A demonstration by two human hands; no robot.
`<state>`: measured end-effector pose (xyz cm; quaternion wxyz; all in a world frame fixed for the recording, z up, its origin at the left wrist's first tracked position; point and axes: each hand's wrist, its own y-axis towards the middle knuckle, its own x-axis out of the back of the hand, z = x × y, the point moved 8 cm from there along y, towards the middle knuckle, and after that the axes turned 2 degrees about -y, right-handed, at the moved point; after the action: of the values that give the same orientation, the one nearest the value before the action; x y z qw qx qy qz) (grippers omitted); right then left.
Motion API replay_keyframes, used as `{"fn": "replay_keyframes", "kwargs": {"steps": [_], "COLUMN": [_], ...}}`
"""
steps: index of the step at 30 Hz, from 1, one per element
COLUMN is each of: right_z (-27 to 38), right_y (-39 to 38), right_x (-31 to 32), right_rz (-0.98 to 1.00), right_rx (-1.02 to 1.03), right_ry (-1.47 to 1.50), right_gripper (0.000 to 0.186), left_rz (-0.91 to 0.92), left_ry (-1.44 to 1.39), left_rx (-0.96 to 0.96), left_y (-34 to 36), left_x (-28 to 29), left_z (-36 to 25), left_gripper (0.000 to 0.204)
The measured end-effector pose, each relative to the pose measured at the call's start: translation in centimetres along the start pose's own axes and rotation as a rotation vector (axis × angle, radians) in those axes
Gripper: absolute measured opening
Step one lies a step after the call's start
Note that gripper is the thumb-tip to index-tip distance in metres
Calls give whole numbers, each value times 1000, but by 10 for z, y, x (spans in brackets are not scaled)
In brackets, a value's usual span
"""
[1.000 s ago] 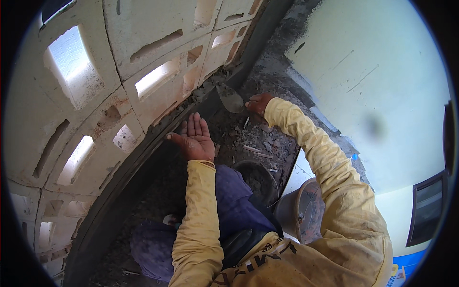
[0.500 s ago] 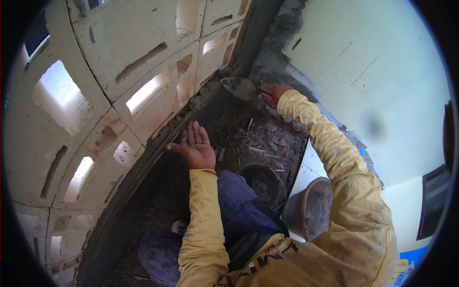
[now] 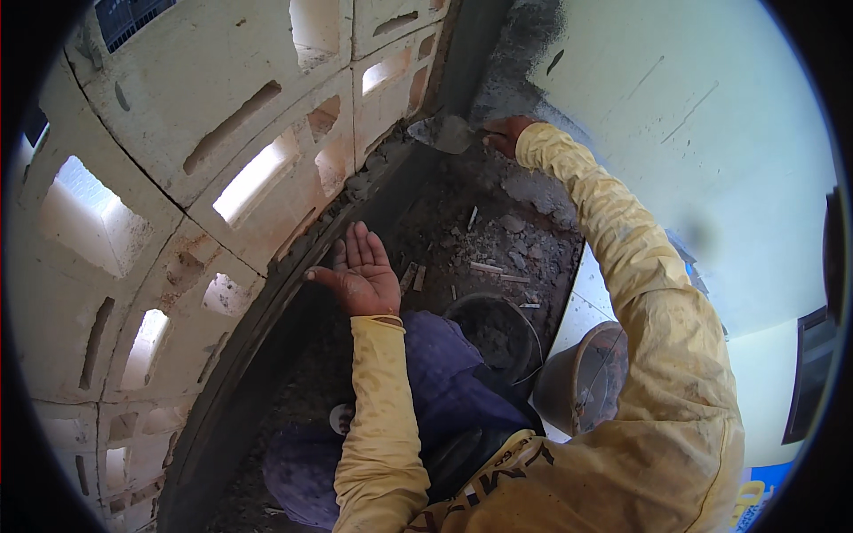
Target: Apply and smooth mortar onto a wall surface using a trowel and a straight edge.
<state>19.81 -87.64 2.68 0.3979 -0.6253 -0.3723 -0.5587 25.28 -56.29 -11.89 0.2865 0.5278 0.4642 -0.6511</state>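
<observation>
I see all this through one wide camera on my head, tilted steeply down over my lap and arms. It sits close to my body, so my sleeves fill the near edge. The pierced block wall (image 3: 222,178) curves along the left, the pale plastered wall (image 3: 693,115) the right, meeting at the far corner. Straight edges bend toward the dark round rim.
</observation>
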Motion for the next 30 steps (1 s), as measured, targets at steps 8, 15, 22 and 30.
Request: {"fn": "replay_keyframes", "kwargs": {"steps": [8, 15, 22, 30], "right_z": [4, 14, 49, 86], "right_y": [-14, -48, -53, -34], "right_x": [-32, -27, -9, -18], "right_rz": [305, 398, 379, 479], "right_rx": [-294, -323, -510, -591], "right_ry": [537, 626, 966, 865], "right_gripper": [46, 37, 36, 32], "left_rz": [49, 56, -15, -51], "left_ry": [-15, 42, 27, 17], "left_rx": [-3, -12, -18, -7], "left_y": [2, -1, -3, -4], "left_x": [-1, -6, -3, 0], "left_z": [-1, -3, -3, 0], "left_gripper": [88, 101, 100, 93]}}
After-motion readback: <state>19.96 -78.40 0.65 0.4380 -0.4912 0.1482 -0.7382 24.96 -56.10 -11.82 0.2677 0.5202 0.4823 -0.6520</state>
